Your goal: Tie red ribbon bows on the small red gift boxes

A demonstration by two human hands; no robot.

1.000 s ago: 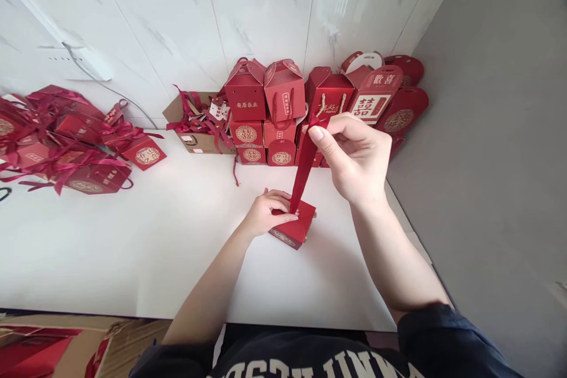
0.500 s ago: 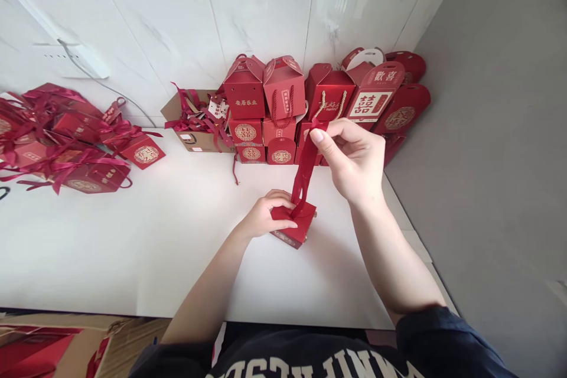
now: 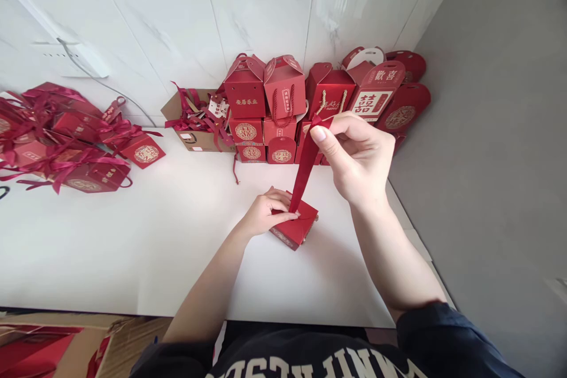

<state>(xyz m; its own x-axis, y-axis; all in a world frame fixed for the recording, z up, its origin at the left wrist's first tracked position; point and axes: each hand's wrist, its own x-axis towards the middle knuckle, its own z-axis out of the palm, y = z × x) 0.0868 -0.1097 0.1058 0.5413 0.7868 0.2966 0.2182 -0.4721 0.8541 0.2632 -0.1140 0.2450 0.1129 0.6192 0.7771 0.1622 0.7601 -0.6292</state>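
A small red box (image 3: 297, 229) with a gold pattern on its side sits on the white table. My left hand (image 3: 266, 212) rests on the box's left part, thumb and fingers closed around the base of a red ribbon. Above the box, my right hand (image 3: 361, 153) pinches the upper end of that red ribbon (image 3: 306, 168) between thumb and forefinger. The ribbon runs taut and slanted from the box top up to my right fingertips.
Stacked red gift boxes (image 3: 244, 100) line the tiled wall. Beside them is a cardboard box (image 3: 201, 140) of ribbons. Ribboned boxes (image 3: 91, 177) are heaped on the left. An open carton (image 3: 88, 348) is at the lower left; a grey wall (image 3: 496, 130) is on the right.
The ribbon's loop near the box has closed up and the strip now looks straight. My right hand has moved slightly right, and my left thumb has moved up to the ribbon's base.
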